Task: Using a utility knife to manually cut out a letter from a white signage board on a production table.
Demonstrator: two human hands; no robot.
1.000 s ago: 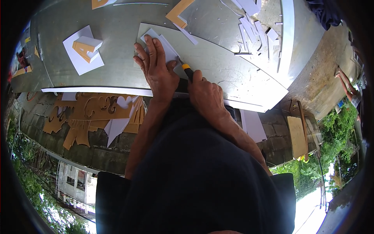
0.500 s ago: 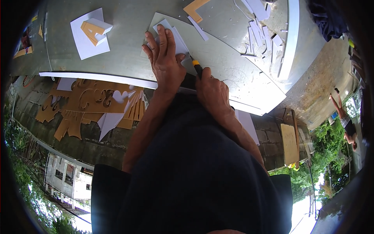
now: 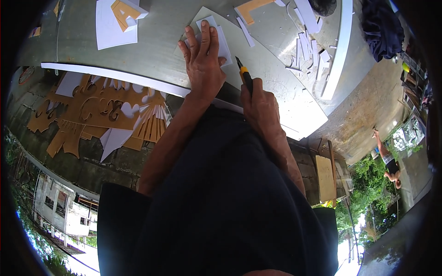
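My left hand (image 3: pixel 202 62) lies flat, fingers spread, pressing a small white foam piece (image 3: pixel 223 40) onto a grey cutting board (image 3: pixel 262 60). My right hand (image 3: pixel 262 106) grips a black and yellow utility knife (image 3: pixel 244 76), whose blade tip touches the board just right of the white piece. Both forearms reach over my dark clothing at the table's near edge.
A white sheet with an orange letter shape (image 3: pixel 119 18) lies at the far left. White foam offcuts (image 3: pixel 308 43) and a long white strip (image 3: pixel 340 50) lie to the right. Brown cut-out shapes (image 3: pixel 101 112) litter the ground below the table. A person (image 3: pixel 389 158) stands far right.
The view has shifted so the table sits higher and closer. My left hand stays flat on the white piece; the knife in my right hand has moved up beside it.
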